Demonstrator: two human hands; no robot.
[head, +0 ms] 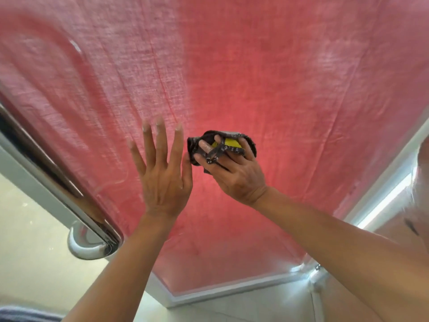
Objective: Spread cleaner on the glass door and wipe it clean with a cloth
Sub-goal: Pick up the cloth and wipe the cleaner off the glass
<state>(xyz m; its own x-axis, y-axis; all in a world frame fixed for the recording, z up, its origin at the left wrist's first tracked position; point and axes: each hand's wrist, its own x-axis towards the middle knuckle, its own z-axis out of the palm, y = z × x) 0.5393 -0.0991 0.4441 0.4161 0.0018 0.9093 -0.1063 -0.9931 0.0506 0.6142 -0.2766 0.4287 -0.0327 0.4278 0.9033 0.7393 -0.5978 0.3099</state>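
Observation:
The glass door [255,66] fills most of the view, with a pink-red curtain hanging behind the pane. My left hand [162,173] lies flat against the glass with its fingers spread, holding nothing. Right beside it, my right hand [234,173] presses a dark grey cloth [197,145] wrapped over a yellow sponge [232,142] against the glass. Wet foam clings to the fingers and the cloth's loose strands. The two hands nearly touch at the thumb.
A long chrome door handle [69,201] runs diagonally at the left, ending in a curved mount near my left forearm. The door's white frame [232,291] runs along the bottom and right. Pale floor tiles lie below.

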